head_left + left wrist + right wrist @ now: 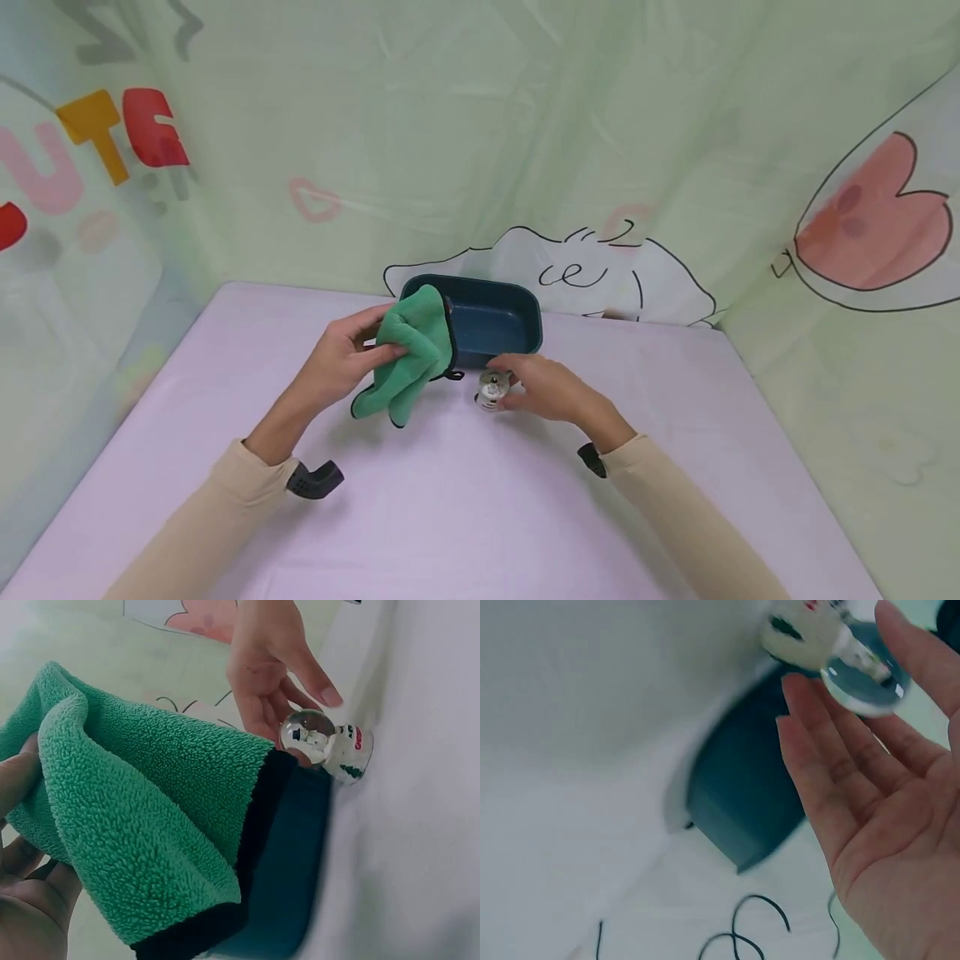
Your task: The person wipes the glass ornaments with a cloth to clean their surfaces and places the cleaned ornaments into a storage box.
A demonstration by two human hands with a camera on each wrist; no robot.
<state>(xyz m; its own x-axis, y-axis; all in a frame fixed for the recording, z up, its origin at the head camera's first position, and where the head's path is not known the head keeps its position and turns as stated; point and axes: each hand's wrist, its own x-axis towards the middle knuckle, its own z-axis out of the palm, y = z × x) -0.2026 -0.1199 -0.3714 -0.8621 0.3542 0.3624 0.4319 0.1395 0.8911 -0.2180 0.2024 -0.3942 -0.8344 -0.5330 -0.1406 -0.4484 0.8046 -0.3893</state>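
Note:
My left hand (337, 354) pinches a green towel (423, 333) with black edging between thumb and fingers. The folded cloth hangs over the left end of a dark blue basin (491, 329). Just in front of that basin stands a small snow globe (492, 390) on the table. Seen from the left wrist, the snow globe (352, 754) has a clear ball with a snowman and a white base with red letters and a green tree. My right hand (551, 387) surrounds it loosely, the fingers (829, 742) extended along one side, the thumb apart from the ball.
A pale lilac cloth covers the table (465, 517). Behind the basin hangs a light green curtain (487, 125) with drawings, its lower part reaching the table's back edge. Black wrist mounts (315, 481) stick out from both sleeves.

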